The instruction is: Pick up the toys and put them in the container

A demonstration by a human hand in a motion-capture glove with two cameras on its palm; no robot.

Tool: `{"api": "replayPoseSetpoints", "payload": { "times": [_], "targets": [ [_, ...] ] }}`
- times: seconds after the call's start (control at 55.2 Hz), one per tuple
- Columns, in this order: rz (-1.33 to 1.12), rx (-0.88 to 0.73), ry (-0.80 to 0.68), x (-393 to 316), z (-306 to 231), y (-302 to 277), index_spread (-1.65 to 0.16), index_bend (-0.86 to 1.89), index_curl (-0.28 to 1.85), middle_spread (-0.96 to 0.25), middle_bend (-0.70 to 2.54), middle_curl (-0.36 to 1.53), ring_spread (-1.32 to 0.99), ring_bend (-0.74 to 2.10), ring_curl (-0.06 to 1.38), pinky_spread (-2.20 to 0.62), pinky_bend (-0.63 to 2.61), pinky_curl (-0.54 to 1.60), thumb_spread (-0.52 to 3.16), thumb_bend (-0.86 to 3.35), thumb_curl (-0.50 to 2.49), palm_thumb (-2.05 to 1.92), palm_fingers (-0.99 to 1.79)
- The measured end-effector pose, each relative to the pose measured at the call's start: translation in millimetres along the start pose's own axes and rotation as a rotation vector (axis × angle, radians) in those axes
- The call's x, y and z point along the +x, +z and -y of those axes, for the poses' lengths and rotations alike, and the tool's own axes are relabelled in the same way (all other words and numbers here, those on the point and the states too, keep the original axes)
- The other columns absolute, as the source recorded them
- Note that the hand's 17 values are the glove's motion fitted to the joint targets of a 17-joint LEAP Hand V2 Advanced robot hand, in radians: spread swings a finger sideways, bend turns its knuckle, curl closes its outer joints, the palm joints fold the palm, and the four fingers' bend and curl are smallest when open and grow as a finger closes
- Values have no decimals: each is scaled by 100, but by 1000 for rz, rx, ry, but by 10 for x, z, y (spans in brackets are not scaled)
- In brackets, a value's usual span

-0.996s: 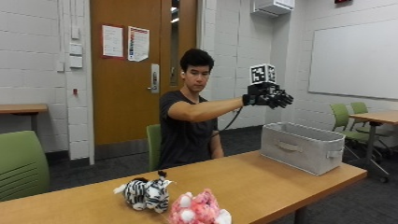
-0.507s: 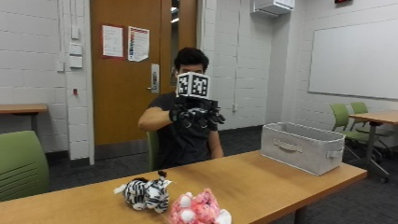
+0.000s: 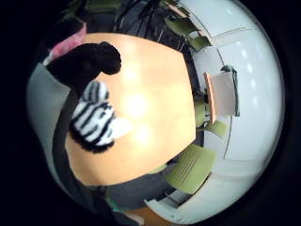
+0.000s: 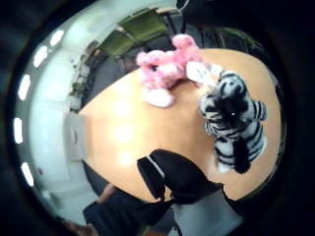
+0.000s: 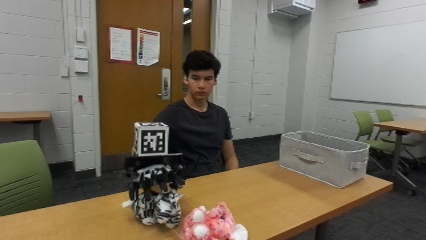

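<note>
A black-and-white zebra toy (image 5: 158, 209) stands on the wooden table (image 5: 293, 195) near its left front. A pink plush toy (image 5: 213, 226) lies just in front of it, to the right. My gloved right hand (image 5: 155, 181) hangs directly over the zebra, fingers spread and pointing down at its back, curled round nothing. The thumb-side palm view has the zebra (image 4: 234, 123) and the pink toy (image 4: 167, 69) side by side on the table below. In the little-finger-side view, the zebra (image 3: 96, 122) lies under a gloved finger (image 3: 84, 63). The grey fabric container (image 5: 324, 157) stands at the table's right end.
The person sits behind the table, between the toys and the container. A green chair (image 5: 23, 175) stands at the left. Another table (image 5: 406, 125) with green chairs (image 5: 373, 131) is at the far right. A wide bare stretch of tabletop separates the toys from the container.
The gloved hand has swung from up near the container across the person's chest and come down over the zebra. The toys and container have not moved.
</note>
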State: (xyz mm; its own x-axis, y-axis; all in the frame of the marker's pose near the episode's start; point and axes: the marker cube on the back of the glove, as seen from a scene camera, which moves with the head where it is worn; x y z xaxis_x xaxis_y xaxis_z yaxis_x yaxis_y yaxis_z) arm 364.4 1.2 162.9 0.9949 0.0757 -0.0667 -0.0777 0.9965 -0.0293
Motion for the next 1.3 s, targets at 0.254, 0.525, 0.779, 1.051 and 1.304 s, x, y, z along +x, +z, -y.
{"api": "replayPoseSetpoints", "payload": {
  "times": [0.254,0.525,0.779,1.051,1.304],
  "targets": [
    [59,-105,149,73,-68,725,-39,13,30,-16,16,42,-18,84,25,-2,125,36,97,-5,21,-5,-4],
    [35,-58,154,73,-87,734,-40,24,32,-14,29,43,-21,92,24,-7,115,31,115,11,28,27,32],
    [101,-68,184,-161,-39,265,-40,11,31,-24,35,45,-35,118,32,-31,113,31,131,29,40,60,79],
    [123,13,376,-1418,19,-1726,-39,8,19,-39,74,63,-39,122,37,-42,104,33,108,22,53,65,92],
    [107,216,94,-2913,71,-2898,-39,10,11,-43,74,67,-40,120,38,-43,104,34,95,16,63,67,92]
  ]
}}
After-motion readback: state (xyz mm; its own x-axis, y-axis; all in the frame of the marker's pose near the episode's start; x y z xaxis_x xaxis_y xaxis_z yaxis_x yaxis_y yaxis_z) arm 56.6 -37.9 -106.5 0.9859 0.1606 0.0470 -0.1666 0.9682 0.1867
